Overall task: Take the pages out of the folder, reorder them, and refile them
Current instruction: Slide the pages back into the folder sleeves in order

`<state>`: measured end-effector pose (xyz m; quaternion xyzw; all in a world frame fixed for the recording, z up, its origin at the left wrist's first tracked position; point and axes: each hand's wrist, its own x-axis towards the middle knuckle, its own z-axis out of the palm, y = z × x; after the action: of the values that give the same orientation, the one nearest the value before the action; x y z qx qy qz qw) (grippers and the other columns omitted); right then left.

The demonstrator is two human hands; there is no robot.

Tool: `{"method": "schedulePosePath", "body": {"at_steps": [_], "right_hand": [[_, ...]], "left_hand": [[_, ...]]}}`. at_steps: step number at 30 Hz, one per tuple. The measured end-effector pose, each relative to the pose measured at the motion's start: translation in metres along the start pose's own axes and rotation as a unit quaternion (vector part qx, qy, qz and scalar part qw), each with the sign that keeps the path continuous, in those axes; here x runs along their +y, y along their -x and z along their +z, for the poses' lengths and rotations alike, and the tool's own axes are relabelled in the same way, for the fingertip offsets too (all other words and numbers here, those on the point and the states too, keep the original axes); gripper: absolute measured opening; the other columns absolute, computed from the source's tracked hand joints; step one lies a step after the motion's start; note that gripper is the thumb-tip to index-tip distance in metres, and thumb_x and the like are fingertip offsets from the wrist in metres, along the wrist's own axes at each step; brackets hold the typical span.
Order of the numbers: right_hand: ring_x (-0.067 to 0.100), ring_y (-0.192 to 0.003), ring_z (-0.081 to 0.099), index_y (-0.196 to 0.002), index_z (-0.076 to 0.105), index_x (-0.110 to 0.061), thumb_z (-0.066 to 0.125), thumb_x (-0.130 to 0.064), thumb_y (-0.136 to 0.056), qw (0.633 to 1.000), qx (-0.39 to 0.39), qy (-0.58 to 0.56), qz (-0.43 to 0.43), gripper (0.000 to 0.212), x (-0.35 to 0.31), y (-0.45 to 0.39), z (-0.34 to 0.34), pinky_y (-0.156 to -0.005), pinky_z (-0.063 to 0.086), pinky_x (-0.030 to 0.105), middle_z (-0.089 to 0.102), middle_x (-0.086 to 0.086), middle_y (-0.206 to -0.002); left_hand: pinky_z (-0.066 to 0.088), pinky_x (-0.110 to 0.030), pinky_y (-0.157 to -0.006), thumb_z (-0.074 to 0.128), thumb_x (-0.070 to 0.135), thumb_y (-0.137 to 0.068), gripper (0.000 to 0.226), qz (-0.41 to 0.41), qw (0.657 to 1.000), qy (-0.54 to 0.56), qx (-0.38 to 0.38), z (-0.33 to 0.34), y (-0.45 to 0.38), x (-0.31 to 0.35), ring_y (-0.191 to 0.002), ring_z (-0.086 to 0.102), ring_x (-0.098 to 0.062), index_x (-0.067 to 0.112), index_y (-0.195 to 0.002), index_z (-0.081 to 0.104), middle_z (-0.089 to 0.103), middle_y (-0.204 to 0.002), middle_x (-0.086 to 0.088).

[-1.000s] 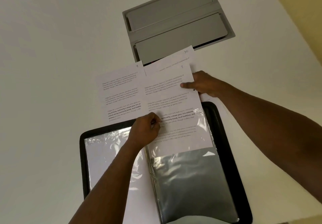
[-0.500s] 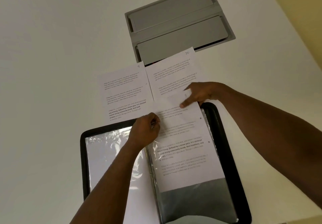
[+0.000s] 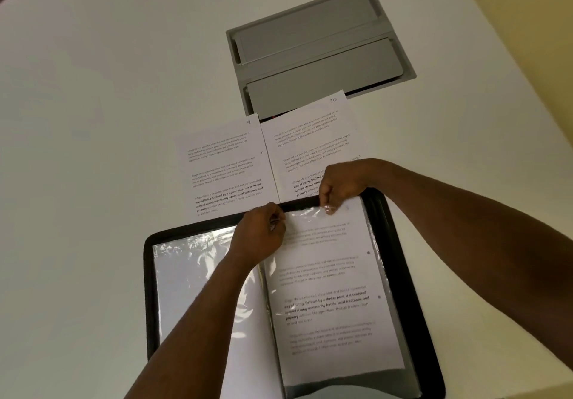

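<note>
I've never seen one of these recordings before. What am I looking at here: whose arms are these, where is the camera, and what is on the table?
The camera sits on a person's head, looking down at their own bare arms. On the white table lies an open black folder with clear plastic sleeves. The left hand and right hand both pinch the top edge of the right-hand sleeve, which holds a printed page. Beyond the folder lie two loose printed sheets, numbered 9 and 10. Farther back, a grey hatch is set into the table.

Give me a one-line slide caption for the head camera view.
Both hands, left hand and right hand, pinch the sleeve top of an open folder, page inside.
</note>
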<state>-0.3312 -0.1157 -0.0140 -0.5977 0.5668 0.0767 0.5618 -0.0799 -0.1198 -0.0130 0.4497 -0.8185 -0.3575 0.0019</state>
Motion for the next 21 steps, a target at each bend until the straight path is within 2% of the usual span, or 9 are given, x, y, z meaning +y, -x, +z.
{"method": "schedulePosePath", "body": {"at_steps": [3,6,9,10,12,14,16,18,21], "right_hand": [[0.007,-0.097,0.057,-0.104,0.075,-0.021,0.077,-0.031,-0.081,1.0,-0.007,0.006,0.017,0.025,-0.004,0.003,0.003,-0.094,0.045,0.025,0.064,-0.017,-0.092],[0.012,-0.1,0.062,-0.101,0.075,-0.019,0.074,-0.033,-0.084,0.997,0.016,-0.071,0.024,0.022,0.005,0.012,0.006,-0.097,0.049,0.031,0.069,-0.012,-0.094],[0.021,-0.094,0.065,-0.104,0.072,-0.015,0.066,-0.045,-0.088,0.985,0.028,-0.159,0.055,0.035,0.007,0.023,0.003,-0.083,0.055,0.035,0.07,0.01,-0.104],[0.021,-0.094,0.065,-0.107,0.068,-0.016,0.06,-0.05,-0.09,0.973,0.04,-0.214,0.075,0.039,0.008,0.028,0.005,-0.077,0.055,0.034,0.069,0.01,-0.104],[0.019,-0.098,0.065,-0.111,0.06,-0.021,0.049,-0.059,-0.092,0.957,0.088,-0.273,0.04,0.044,-0.026,0.074,0.02,-0.076,0.056,0.036,0.067,0.003,-0.103],[0.023,-0.099,0.068,-0.114,0.059,-0.017,0.049,-0.065,-0.087,0.931,0.08,-0.351,0.059,0.056,-0.012,0.084,0.024,-0.082,0.057,0.041,0.071,0.005,-0.104],[0.025,-0.102,0.069,-0.12,0.062,-0.015,0.056,-0.061,-0.085,0.925,0.051,-0.371,0.062,0.058,0.004,0.085,0.049,-0.089,0.056,0.045,0.072,0.007,-0.109],[0.025,-0.105,0.068,-0.123,0.061,-0.015,0.064,-0.05,-0.086,0.91,0.034,-0.405,0.078,0.051,0.021,0.084,0.073,-0.09,0.055,0.045,0.071,0.007,-0.113],[0.025,-0.102,0.069,-0.125,0.06,-0.014,0.068,-0.034,-0.088,0.889,0.043,-0.446,0.092,0.043,0.029,0.092,0.108,-0.082,0.057,0.04,0.072,0.008,-0.112]], "left_hand": [[0.047,-0.022,-0.072,0.059,0.011,-0.088,0.011,0.001,1.0,0.003,0.015,0.0,0.0,0.0,-0.08,0.06,-0.011,0.013,-0.097,0.066,0.064,-0.086,0.007],[0.045,-0.022,-0.071,0.06,0.01,-0.087,0.01,-0.002,1.0,0.016,0.012,0.003,0.001,-0.002,-0.079,0.059,-0.01,0.014,-0.095,0.066,0.063,-0.085,0.007],[0.044,-0.02,-0.07,0.06,0.01,-0.087,0.009,-0.004,1.0,0.012,0.017,0.004,-0.006,-0.003,-0.083,0.058,-0.011,0.015,-0.093,0.065,0.063,-0.087,0.007],[0.044,-0.017,-0.072,0.06,0.01,-0.088,0.01,-0.014,0.999,0.016,0.026,0.008,-0.008,-0.004,-0.086,0.058,-0.012,0.015,-0.095,0.065,0.062,-0.09,0.006],[0.043,-0.015,-0.081,0.062,0.012,-0.088,0.023,0.01,0.995,0.027,0.091,-0.015,0.04,0.011,-0.101,0.058,-0.015,0.014,-0.11,0.062,0.062,-0.105,0.002],[0.044,-0.027,-0.099,0.063,0.016,-0.087,0.047,0.005,0.997,0.028,0.069,-0.005,0.035,0.009,-0.121,0.05,-0.018,0.015,-0.132,0.05,0.054,-0.131,-0.002],[0.032,-0.033,-0.11,0.062,0.022,-0.09,0.062,-0.026,0.999,0.005,0.04,0.005,0.048,0.006,-0.139,0.034,-0.02,0.017,-0.145,0.035,0.035,-0.152,-0.003],[0.028,-0.033,-0.112,0.058,0.027,-0.092,0.067,-0.067,0.998,-0.021,0.01,0.015,0.057,0.002,-0.145,0.022,-0.019,0.018,-0.15,0.026,0.019,-0.159,-0.001],[0.026,-0.033,-0.114,0.056,0.029,-0.094,0.067,-0.084,0.996,-0.017,-0.021,0.025,0.085,0.0,-0.146,0.02,-0.021,0.016,-0.151,0.022,0.016,-0.16,-0.002]]}}
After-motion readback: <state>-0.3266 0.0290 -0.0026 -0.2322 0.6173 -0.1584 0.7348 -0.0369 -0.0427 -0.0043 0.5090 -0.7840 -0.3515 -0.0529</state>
